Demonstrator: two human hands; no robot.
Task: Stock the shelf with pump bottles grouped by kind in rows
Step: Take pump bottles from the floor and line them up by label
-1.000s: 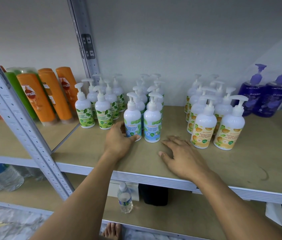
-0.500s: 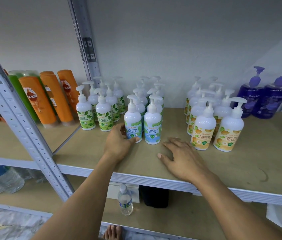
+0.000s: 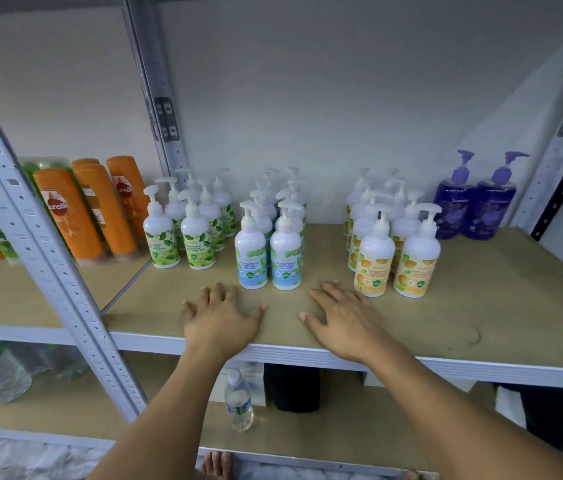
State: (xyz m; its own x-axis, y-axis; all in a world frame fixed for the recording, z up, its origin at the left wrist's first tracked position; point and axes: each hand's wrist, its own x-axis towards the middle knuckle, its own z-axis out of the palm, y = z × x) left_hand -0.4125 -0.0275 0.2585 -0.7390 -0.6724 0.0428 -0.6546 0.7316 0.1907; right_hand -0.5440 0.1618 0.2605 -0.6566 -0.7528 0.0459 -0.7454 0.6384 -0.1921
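Rows by kind on the shelf [image 3: 481, 317]: green pump bottles [image 3: 161, 237], blue mint bottles [image 3: 251, 251], orange bottles [image 3: 375, 261], purple bottles [image 3: 491, 209]. Left hand [image 3: 219, 317] and right hand [image 3: 342, 318] lie flat just in front, fingers [image 3: 221, 294] spread, holding nothing. Risk imo: bump the front blue mint bottles and that tight row dominoes backwards.

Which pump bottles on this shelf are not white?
The two purple bottles at the back right. Body and pump are purple; the green-label bottles, blue-label bottles and orange-label bottles are white.
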